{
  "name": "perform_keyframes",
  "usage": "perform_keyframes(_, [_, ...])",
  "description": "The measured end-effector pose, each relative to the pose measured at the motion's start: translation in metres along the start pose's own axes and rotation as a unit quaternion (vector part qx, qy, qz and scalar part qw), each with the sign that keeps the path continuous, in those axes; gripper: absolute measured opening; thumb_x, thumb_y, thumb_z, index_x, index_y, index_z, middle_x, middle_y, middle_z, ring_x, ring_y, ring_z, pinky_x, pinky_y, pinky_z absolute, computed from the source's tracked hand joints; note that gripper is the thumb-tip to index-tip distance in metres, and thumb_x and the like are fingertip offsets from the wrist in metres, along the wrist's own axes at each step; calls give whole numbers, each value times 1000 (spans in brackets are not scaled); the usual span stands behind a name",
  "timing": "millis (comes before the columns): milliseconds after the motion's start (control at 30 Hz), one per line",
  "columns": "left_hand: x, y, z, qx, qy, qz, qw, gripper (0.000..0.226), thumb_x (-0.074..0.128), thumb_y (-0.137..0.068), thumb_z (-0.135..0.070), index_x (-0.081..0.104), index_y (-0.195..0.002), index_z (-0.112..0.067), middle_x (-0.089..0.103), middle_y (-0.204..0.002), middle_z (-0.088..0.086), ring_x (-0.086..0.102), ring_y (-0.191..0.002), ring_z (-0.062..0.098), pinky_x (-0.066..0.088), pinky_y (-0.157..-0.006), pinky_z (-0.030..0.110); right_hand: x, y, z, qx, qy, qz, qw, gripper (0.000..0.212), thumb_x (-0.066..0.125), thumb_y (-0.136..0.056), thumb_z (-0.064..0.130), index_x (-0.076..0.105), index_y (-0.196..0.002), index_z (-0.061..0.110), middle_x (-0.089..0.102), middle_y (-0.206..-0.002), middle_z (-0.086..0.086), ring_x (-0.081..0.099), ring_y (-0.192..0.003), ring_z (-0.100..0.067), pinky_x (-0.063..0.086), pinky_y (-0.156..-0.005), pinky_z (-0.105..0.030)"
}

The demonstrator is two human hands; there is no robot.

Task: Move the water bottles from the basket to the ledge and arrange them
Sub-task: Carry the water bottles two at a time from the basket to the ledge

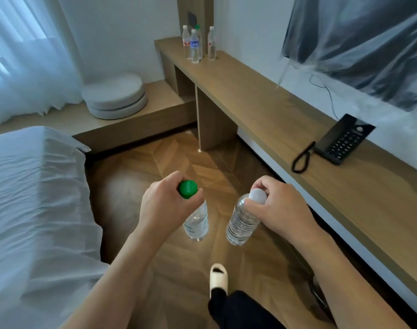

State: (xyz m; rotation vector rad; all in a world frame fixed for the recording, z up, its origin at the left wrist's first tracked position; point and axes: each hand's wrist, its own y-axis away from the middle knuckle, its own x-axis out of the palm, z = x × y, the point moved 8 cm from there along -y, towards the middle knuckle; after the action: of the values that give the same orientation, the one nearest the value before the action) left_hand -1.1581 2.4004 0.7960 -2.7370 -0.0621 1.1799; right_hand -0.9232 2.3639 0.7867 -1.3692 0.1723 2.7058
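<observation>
Head view: the task looks partly done. Four water bottles (pixel 198 42) already stand upright in a tight cluster at the far end of the wooden ledge (pixel 262 100), close to the wall; one has a green cap, the others pale caps.

Two more are in transit. The left hand (pixel 164 207) has its fingers curled round the neck of a green-capped bottle (pixel 195 224), and the right hand (pixel 278 210) grips the neck of a white-capped bottle (pixel 240 222) the same way. Both bottles hang cap-up over the wooden floor (pixel 169 160), just beside each other but apart, well short of the cluster.

The basket is not in view, so I cannot tell whether more bottles wait in it. By my reading, what is left is to carry these two to the far end of the ledge, stand them with the others, and tidy the group into a row.

A black telephone (pixel 345 141) sits on the near stretch of the ledge, and a bed (pixel 32 198) lies to the left.
</observation>
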Motion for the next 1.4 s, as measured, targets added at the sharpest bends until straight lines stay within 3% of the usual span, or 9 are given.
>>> perform_keyframes(167, [-1,-112,46,-3,0,-20,1000,20,73,-73,-43,60,-71,-28,60,-62,-9,57,-60,10,48,-54,30,33,-117,31,-32,10,17,999,23,65,-69,48,56,-78,28,62,-68,10,61,-64,-10,53,-55,-29])
perform_keyframes(367, [-14,-250,65,9,-23,-37,999,22,76,-73,-42,59,-72,-27,59,-59,-9,56,-58,10,42,-52,26,45,-259,76,-72,8,11,997,25,66,-74,51,54,-82,30,59,-72,12,60,-65,-8,43,-52,-17])
perform_keyframes(500, [-31,-329,75,10,4,-77,997,18,77,-75,-36,62,-75,-28,61,-62,-9,58,-59,9,47,-53,26,48,-341,107,-89,16,12,996,28,65,-79,53,54,-91,30,58,-78,12,62,-70,-11,57,-60,-24])
perform_keyframes(667, [-43,-429,112,-20,74,-131,988,17,79,-76,-32,64,-76,-25,61,-66,-6,58,-62,13,49,-57,34,57,-440,133,-70,12,8,997,25,67,-76,49,55,-87,29,60,-76,10,61,-68,-13,58,-60,-30])
perform_keyframes(900, [-37,-588,148,26,81,-50,995,16,79,-74,-33,65,-77,-28,63,-67,-11,59,-63,6,41,-53,12,88,-579,161,-9,12,-13,1000,25,68,-69,49,56,-82,30,61,-76,10,60,-69,-11,58,-61,-35])
perform_keyframes(1400, [-6,-890,184,87,95,3,992,14,77,-78,-33,64,-81,-29,63,-70,-13,59,-69,5,46,-54,17,81,-848,201,85,-75,-92,989,22,69,-67,45,57,-78,31,63,-75,10,63,-70,-13,59,-63,-46])
